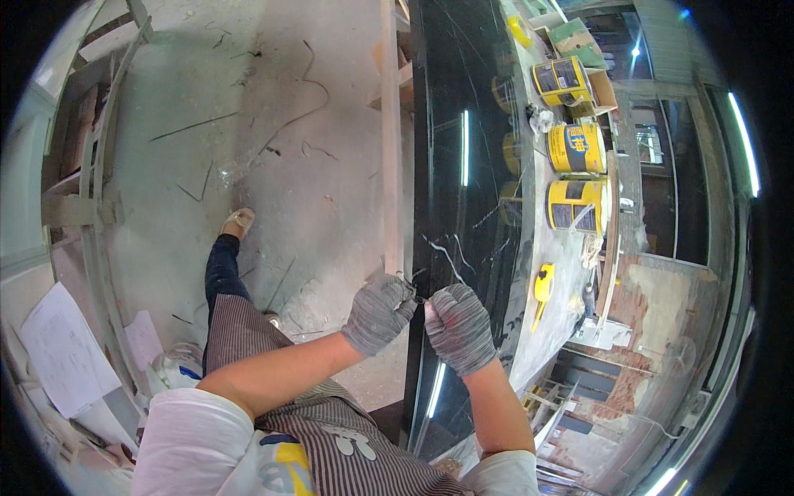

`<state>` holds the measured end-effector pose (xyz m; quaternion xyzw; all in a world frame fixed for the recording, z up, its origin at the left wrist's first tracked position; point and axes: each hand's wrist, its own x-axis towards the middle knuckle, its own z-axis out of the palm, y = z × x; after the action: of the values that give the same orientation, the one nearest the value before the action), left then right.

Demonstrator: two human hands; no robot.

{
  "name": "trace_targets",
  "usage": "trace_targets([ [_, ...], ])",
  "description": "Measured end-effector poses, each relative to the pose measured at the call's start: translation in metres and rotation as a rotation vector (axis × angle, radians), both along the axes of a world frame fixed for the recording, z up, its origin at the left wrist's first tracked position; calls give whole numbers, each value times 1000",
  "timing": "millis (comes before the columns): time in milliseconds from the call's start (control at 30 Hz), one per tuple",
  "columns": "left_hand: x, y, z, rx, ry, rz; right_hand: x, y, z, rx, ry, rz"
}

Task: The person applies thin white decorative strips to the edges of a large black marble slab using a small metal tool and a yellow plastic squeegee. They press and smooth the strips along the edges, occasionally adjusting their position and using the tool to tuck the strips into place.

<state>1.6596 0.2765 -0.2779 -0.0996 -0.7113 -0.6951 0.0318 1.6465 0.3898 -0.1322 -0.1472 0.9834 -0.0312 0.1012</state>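
My left hand (380, 314), in a grey knit glove, is closed in a pinch beside the left edge of a glossy black slab (463, 74) with white veins. Over the slab, my right hand (461, 329) is gloved alike and also closed. Between the fingertips of both hands runs a thin dark strand, too small to name. What lies inside the fists is hidden. The hands are close together at the slab's near part, next to the end of a pale wooden beam (392, 149).
Three yellow tins, such as the middle tin (576, 147), line the pale bench (538, 335) right of the slab. A yellow tool (543, 285) lies nearer, and a cardboard box (605, 91) stands behind the tins. Dark strips litter the floor (331, 198); a wooden rack (73, 207) stands left.
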Motion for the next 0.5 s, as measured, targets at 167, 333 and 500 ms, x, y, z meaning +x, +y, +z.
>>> trace_targets([
  [167, 38, 4, -2, 31, 55, 13, 40, 6, -2, -23, 4, -11],
  [333, 77, 5, -2, -40, 72, -40, 80, 10, 1, -38, -9, -15],
  [500, 108, 5, -5, -11, 165, -87, 119, 11, 5, -38, -40, -14],
])
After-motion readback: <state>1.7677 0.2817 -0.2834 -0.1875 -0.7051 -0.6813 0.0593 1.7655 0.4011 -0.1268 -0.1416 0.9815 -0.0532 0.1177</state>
